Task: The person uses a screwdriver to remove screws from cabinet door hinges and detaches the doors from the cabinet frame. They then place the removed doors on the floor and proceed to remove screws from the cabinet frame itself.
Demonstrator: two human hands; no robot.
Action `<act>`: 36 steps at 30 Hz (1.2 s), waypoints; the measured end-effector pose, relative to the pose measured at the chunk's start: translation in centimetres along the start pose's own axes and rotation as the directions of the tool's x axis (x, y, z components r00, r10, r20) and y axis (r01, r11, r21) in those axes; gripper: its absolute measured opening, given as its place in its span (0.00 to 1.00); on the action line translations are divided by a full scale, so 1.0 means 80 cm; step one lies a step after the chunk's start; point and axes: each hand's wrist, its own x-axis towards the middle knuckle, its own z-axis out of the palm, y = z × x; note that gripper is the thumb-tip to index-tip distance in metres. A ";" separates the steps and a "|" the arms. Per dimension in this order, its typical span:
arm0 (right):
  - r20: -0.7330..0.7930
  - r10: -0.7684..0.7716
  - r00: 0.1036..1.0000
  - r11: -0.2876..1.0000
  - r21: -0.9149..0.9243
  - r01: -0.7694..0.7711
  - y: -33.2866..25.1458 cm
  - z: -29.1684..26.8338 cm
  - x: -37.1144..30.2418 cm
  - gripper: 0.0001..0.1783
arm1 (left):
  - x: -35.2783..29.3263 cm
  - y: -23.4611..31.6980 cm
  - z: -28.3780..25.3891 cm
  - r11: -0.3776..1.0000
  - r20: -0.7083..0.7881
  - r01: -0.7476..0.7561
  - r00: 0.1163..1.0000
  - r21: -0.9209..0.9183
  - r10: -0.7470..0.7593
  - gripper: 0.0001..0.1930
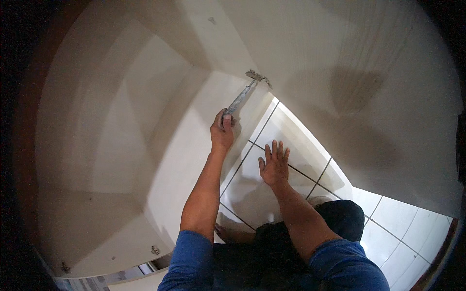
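Observation:
My left hand (223,131) is closed around the lower end of the grey, worn handle of a claw hammer (238,101). Its dirty metal head points away from me, close to where a pale board (194,121) meets the large beige panel (310,77) on the right. Whether the head touches either surface, I cannot tell. My right hand (275,167) holds nothing; its fingers are spread, palm down, over the white tiled floor (242,182). Contact between that palm and the tiles is hard to make out.
Pale cabinet panels (92,145) form a box shape on the left, with a metal hinge (155,250) near the lower edge. The beige panel's pale lower edge (306,136) runs diagonally above the tiles. My dark-clothed knee (342,218) is beside my right forearm.

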 end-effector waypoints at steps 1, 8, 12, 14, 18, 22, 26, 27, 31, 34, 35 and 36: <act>-0.010 -0.004 1.000 1.000 0.004 0.004 -0.003 0.000 -0.003 0.33 | 0.002 0.001 -0.001 0.987 0.009 0.099 0.995 -0.125 -0.099 0.20; -0.046 -0.003 0.999 1.000 -0.018 0.002 0.014 0.005 0.010 0.32 | 0.018 0.019 0.027 0.606 0.125 0.481 0.836 -0.634 -0.534 0.23; -0.073 -0.016 0.997 1.000 -0.018 0.015 0.002 0.006 0.000 0.31 | 0.010 0.006 0.027 0.626 0.062 0.385 0.878 -0.678 -0.474 0.23; -0.085 -0.012 0.996 1.000 -0.030 0.009 -0.002 0.007 -0.002 0.31 | 0.004 0.011 0.027 0.635 0.051 0.368 0.887 -0.679 -0.459 0.25; -0.117 0.001 0.993 0.999 -0.039 -0.006 -0.002 0.011 -0.003 0.31 | -0.004 0.016 0.020 0.658 0.104 0.376 0.905 -0.652 -0.413 0.24; -0.118 -0.019 0.993 0.998 -0.057 0.012 -0.011 0.008 -0.002 0.31 | -0.008 -0.031 0.009 0.968 0.012 0.005 1.000 -0.251 -0.002 0.24; -0.076 0.007 0.997 0.999 -0.034 -0.010 0.001 0.005 0.001 0.31 | -0.015 0.003 0.028 0.967 0.008 0.106 0.994 -0.230 -0.107 0.26; -0.080 0.002 0.997 1.000 -0.024 -0.004 0.000 0.005 0.001 0.31 | -0.012 0.010 0.026 0.922 0.000 0.180 0.981 -0.342 -0.192 0.25; -0.073 -0.002 0.997 1.000 0.000 0.002 0.001 0.006 0.003 0.31 | 0.007 0.028 0.025 0.554 0.130 0.393 0.882 -0.734 -0.453 0.25; -0.067 -0.002 0.998 1.000 0.006 0.002 0.003 0.005 0.004 0.31 | 0.009 0.023 0.031 0.576 0.162 0.401 0.893 -0.712 -0.421 0.26; -0.067 -0.002 0.998 1.000 0.006 0.002 0.004 0.005 0.004 0.31 | 0.009 0.019 0.035 0.647 0.150 0.382 0.911 -0.660 -0.385 0.26; -0.056 -0.002 0.998 1.000 0.007 0.002 0.003 0.003 0.004 0.31 | 0.010 0.011 0.038 0.727 0.084 0.319 0.937 -0.608 -0.340 0.25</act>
